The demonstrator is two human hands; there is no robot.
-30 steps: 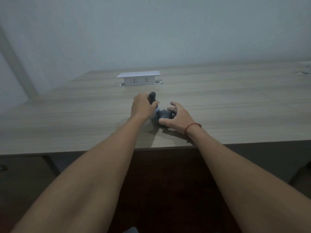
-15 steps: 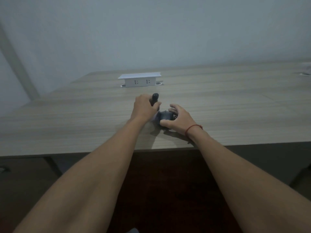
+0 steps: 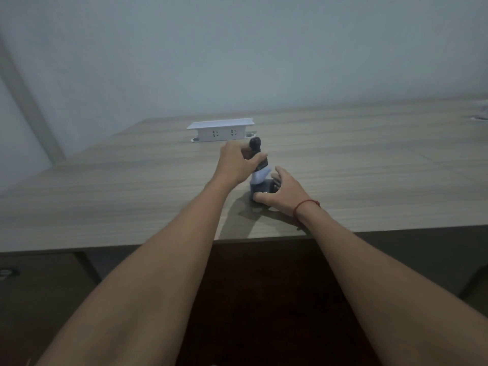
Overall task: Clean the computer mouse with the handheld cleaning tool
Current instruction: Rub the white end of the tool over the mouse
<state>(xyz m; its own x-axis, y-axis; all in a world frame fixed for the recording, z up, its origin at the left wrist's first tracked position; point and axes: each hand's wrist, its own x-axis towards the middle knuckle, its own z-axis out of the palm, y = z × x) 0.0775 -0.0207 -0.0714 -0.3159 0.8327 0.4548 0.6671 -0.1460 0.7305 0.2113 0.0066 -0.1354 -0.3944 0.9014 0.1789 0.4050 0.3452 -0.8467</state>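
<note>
A dark computer mouse (image 3: 261, 190) lies on the wooden desk (image 3: 132, 196) near its front edge. My right hand (image 3: 281, 192), with a red cord at the wrist, grips the mouse from the right, thumb along its near side. My left hand (image 3: 237, 165) is closed around the black handle of the handheld cleaning tool (image 3: 257, 158), held nearly upright. The tool's pale head points down and rests on the mouse's far left top. Most of the mouse is hidden by my right hand and the tool.
A white pop-up socket box (image 3: 220, 130) stands on the desk beyond my hands. A small pale object (image 3: 482, 112) sits at the far right edge. The desk's front edge (image 3: 105, 248) runs below my forearms, with dark floor underneath.
My left hand has lifted the tool higher and more upright, so its pale head now shows above the mouse. My right hand stays on the mouse.
</note>
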